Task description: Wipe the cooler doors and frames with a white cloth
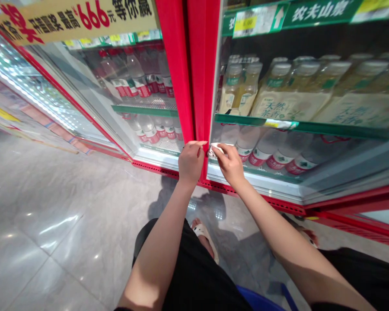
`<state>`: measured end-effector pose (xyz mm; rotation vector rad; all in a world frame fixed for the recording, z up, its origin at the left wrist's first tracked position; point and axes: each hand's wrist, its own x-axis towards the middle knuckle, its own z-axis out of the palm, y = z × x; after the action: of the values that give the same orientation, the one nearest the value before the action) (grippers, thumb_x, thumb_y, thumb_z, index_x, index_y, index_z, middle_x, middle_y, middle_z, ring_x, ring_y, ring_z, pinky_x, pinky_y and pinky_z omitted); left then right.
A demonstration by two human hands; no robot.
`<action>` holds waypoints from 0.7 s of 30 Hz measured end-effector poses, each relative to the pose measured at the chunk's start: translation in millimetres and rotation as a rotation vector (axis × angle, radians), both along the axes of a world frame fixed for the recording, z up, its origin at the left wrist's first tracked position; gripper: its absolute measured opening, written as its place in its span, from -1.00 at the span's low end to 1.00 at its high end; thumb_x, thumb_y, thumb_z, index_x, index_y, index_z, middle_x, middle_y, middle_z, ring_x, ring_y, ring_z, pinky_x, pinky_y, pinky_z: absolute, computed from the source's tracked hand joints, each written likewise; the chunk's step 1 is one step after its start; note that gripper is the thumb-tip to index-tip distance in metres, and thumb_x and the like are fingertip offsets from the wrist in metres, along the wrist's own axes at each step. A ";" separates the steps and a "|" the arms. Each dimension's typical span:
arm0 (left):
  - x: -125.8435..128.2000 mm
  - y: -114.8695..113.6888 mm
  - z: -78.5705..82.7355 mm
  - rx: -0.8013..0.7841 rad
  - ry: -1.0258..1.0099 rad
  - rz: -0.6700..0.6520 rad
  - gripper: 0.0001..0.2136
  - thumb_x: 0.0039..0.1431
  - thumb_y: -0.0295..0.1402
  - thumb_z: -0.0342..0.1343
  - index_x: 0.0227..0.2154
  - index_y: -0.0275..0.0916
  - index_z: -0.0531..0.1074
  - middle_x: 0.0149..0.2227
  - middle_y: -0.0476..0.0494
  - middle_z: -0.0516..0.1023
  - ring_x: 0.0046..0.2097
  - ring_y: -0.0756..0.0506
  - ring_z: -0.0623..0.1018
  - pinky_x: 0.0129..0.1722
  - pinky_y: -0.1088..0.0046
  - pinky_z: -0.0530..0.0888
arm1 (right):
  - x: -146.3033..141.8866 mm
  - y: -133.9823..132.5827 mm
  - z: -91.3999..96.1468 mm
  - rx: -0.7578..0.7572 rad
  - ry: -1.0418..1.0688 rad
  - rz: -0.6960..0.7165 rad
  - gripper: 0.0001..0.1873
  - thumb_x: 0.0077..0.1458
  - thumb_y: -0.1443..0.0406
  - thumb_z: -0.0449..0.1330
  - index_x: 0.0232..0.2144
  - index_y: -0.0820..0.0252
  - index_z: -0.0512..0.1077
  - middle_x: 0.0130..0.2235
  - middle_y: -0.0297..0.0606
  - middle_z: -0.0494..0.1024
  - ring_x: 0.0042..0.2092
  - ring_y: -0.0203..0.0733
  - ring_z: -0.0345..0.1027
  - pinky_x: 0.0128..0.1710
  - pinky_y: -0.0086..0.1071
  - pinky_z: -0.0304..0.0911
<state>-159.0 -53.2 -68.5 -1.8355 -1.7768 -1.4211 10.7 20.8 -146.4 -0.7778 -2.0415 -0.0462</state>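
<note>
My right hand [231, 163] pinches a crumpled white wipe [214, 149] and presses it to the glass beside the red door frame [205, 99] of a drinks fridge. Whether the wipe is paper or cloth I cannot tell. My left hand [190, 163] rests at the neighbouring red frame, index finger stretched to the right and nothing seen in it; its other fingers are partly hidden. Behind the right-hand glass stand water bottles [261, 149] with red and white labels, just past my right fingers.
Yellowish drink bottles [278, 95] fill the shelf above, behind a green price strip [298, 126]. More red-capped bottles [138, 73] stand behind the left glass. Below is a grey tiled floor [52, 216]. A blue object [259, 299], probably a stool, shows under me.
</note>
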 end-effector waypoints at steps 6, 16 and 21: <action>0.0 0.9 -0.8 -0.024 -0.003 -0.007 -0.73 0.43 -0.56 0.15 -0.04 -0.08 0.66 -0.07 -0.12 0.73 -0.01 -0.16 0.69 0.06 0.24 0.62 | 9.3 -3.6 -14.1 -0.017 -0.131 0.091 -0.53 0.52 0.36 0.03 0.27 -0.02 0.58 0.17 -0.07 0.67 0.13 0.04 0.53 0.12 -0.12 0.52; 7.1 4.5 -1.5 -0.070 0.035 -0.052 -0.74 0.44 -0.56 0.16 -0.01 -0.13 0.66 -0.03 -0.15 0.74 0.02 -0.17 0.70 0.11 0.24 0.62 | 20.3 -2.8 -14.4 -0.027 -0.067 0.050 -0.56 0.53 0.33 0.03 0.26 -0.02 0.58 0.20 -0.08 0.65 0.18 0.03 0.52 0.16 -0.11 0.49; 12.4 5.1 2.0 -0.143 0.055 -0.046 -0.72 0.45 -0.57 0.14 0.04 -0.16 0.65 0.00 -0.17 0.76 0.06 -0.15 0.71 0.15 0.25 0.62 | 29.9 -7.3 -28.5 -0.025 -0.080 0.074 -0.58 0.54 0.32 0.04 0.22 0.00 0.60 0.15 -0.08 0.67 0.13 0.02 0.52 0.11 -0.15 0.51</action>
<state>-146.6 -48.1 -66.5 -1.9782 -1.8645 -1.2753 40.6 13.6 -174.9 -0.7257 -2.1482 -0.0103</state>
